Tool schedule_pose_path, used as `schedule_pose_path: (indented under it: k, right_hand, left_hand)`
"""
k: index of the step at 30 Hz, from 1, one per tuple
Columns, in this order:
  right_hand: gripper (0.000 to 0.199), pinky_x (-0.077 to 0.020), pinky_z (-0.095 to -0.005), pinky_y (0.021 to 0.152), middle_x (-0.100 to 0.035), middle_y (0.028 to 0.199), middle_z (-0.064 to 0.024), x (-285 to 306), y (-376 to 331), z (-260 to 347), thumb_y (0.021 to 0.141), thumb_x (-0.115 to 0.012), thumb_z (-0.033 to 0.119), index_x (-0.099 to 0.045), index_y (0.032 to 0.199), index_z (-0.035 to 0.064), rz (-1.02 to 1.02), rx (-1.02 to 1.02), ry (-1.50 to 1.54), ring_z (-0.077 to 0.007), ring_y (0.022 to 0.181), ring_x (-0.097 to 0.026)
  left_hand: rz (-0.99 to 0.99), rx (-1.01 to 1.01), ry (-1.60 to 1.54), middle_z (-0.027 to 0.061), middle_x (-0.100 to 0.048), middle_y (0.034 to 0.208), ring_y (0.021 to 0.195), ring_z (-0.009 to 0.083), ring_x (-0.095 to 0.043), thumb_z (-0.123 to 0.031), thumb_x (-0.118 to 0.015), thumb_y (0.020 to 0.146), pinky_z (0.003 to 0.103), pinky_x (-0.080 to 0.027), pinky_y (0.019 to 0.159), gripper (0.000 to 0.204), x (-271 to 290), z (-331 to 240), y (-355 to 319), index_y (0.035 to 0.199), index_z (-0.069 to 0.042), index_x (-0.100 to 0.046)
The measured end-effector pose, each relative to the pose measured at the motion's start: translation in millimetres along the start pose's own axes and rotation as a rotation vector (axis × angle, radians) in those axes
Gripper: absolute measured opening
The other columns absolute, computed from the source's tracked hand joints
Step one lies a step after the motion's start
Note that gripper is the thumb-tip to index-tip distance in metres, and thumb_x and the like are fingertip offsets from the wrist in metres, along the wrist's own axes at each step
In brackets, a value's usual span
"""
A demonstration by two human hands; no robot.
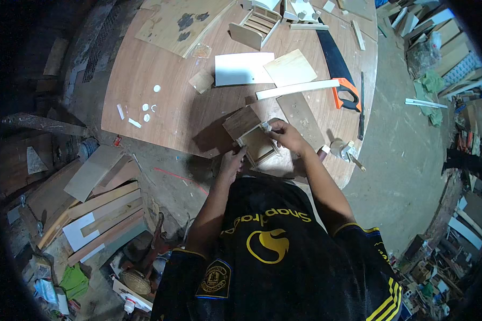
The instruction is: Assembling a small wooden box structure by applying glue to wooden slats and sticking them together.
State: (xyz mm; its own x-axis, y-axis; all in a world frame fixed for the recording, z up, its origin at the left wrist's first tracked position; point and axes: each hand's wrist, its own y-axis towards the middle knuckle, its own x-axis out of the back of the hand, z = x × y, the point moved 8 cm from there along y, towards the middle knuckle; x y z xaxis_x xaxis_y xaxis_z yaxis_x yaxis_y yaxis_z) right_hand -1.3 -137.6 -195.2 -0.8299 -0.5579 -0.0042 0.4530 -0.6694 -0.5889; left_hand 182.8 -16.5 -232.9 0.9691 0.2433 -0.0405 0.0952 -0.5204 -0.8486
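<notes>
A small wooden frame, like an open box (258,148) with a darker brown panel (242,123) along its far left side, is at the table's near edge, slightly tilted. My left hand (232,163) grips its near left side, fingers closed round the edge. At the far right corner of the frame, my right hand (287,136) pinches a small white piece (266,127), its kind too small to make out. The fingers of the right hand also rest close against the frame's right side.
Beyond the frame lie a white board (244,69), a pale wood panel (291,68) and a white-edged strip (297,89). A handsaw (334,59) with an orange handle lies right. A jar with a brush (340,150) stands by the right edge. Wood offcuts (104,214) are stacked left.
</notes>
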Motion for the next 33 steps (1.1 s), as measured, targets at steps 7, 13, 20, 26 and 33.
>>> schedule_pose_path:
  k: [7,13,20,26,33]
  right_hand:
    - [0.021,-0.0471,-0.0251,0.056,-0.059,0.084,-0.0024,2.1,-11.8,1.1,0.088,-0.060,0.007,-0.055,0.109,0.0062,-0.016,0.025,0.072,-0.0097,0.067,-0.055]
    - [0.025,-0.0464,-0.0247,0.055,-0.057,0.080,-0.0004,-9.3,-16.6,10.6,0.088,-0.062,0.008,-0.054,0.111,0.0067,-0.028,0.003,0.033,-0.0087,0.065,-0.053]
    - [0.028,-0.0465,-0.0253,0.056,-0.061,0.086,-0.0027,-7.6,-51.3,50.3,0.088,-0.065,0.013,-0.055,0.113,0.0051,-0.005,0.110,-0.045,-0.0092,0.067,-0.054]
    - [0.035,-0.0467,-0.0235,0.058,-0.064,0.095,-0.0036,-13.2,-91.1,101.7,0.089,-0.065,0.010,-0.054,0.122,0.0038,-0.003,0.182,0.063,-0.0084,0.068,-0.055]
    - [0.036,-0.0377,-0.0225,0.056,-0.046,0.068,0.0025,17.6,-158.5,189.2,0.078,-0.072,0.007,-0.064,0.113,0.0055,-0.227,0.473,-0.152,-0.0063,0.061,-0.044]
  left_hand:
    - [-0.079,-0.067,0.103,-0.0026,-0.045,0.066,0.049,0.0058,-0.041,-0.044,-0.074,0.081,0.023,-0.032,0.040,0.041,0.1,-9.2,-4.9,0.080,-0.008,-0.054]
    - [-0.324,-0.272,0.307,0.0149,-0.063,0.089,0.077,0.0213,-0.060,-0.053,-0.075,0.076,0.033,-0.049,0.062,0.065,33.6,8.0,11.8,0.100,0.005,-0.061]
    - [-0.109,-0.309,0.070,0.0148,-0.064,0.109,0.102,0.0197,-0.059,-0.043,-0.074,0.080,0.031,-0.044,0.090,0.062,17.8,-47.6,-51.2,0.117,0.005,-0.060]
    - [-0.019,-0.455,-0.073,0.0086,-0.065,0.110,0.100,0.0148,-0.059,-0.022,-0.068,0.089,0.029,-0.044,0.089,0.037,24.2,-90.9,-103.8,0.116,0.003,-0.061]
    - [0.071,-0.339,-0.153,0.0047,-0.064,0.099,0.091,0.0098,-0.058,-0.023,-0.061,0.094,0.027,-0.046,0.082,0.034,34.0,-115.7,-165.6,0.116,0.004,-0.060]
